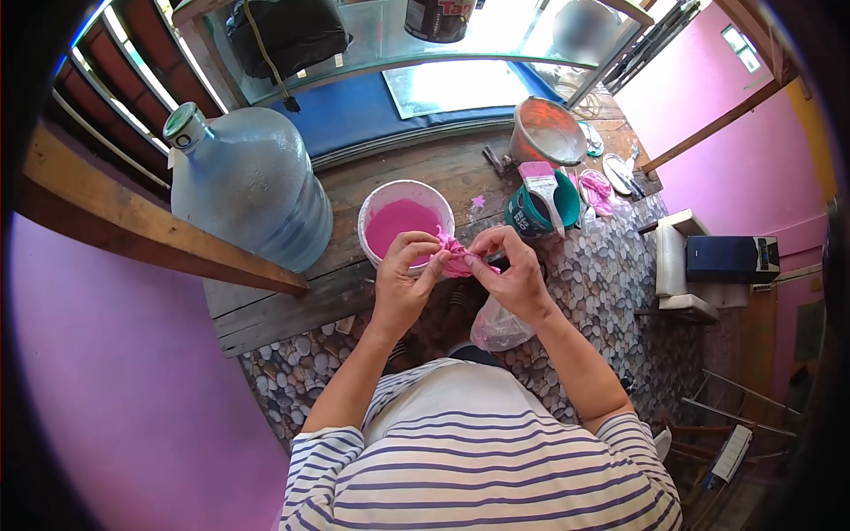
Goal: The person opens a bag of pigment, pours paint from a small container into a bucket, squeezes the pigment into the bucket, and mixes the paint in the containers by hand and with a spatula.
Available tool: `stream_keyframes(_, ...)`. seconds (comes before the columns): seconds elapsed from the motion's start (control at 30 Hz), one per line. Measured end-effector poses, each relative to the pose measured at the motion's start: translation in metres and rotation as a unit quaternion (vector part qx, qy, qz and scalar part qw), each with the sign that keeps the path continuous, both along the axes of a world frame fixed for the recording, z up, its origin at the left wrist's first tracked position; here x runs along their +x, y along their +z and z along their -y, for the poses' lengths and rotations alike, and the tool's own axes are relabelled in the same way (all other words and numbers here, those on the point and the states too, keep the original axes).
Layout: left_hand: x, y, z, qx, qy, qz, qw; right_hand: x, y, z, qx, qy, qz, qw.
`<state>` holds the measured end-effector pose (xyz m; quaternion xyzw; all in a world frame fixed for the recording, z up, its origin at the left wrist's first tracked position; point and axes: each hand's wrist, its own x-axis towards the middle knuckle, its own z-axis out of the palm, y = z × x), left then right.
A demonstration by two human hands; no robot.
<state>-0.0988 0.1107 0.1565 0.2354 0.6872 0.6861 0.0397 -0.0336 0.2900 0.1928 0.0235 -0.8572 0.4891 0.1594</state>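
Note:
Both my hands pinch a crumpled pink plastic piece (456, 257) between them, in front of my chest. My left hand (407, 281) holds its left end with thumb and fingers. On its right end, the fingers of my right hand (516, 279) are closed. Just behind my left hand stands a white bucket (364, 215) with pink paint (398, 227) inside. A clear plastic bag (501, 326) lies below my right hand, partly hidden by it. A brush (540, 188) with pink paint on it rests across a teal bucket (567, 205) at the right.
A large water bottle (257, 190) stands at the left on the wooden platform (345, 164), behind a slanted wooden post (150, 212). An orange-stained bucket (547, 133) is at the back right. A black speaker (728, 259) sits on a chair (673, 257) at the right.

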Motion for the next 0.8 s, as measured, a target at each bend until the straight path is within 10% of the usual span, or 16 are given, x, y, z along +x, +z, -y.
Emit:
stream_keyframes(0.13,0.003,-0.007,-0.012,0.013,0.049,-0.054,0.997,-0.002,-0.009,-0.005,0.007,-0.039,0.016,0.999)
stream_keyframes(0.3,0.005,-0.003,-0.019,0.043,0.064,-0.096,0.992,-0.004,-0.011,-0.003,-0.256,0.022,0.124,0.959)
stream_keyframes(0.8,0.012,0.001,-0.028,0.007,0.085,-0.087,0.993,-0.001,-0.004,0.002,-0.052,-0.042,-0.051,0.996)
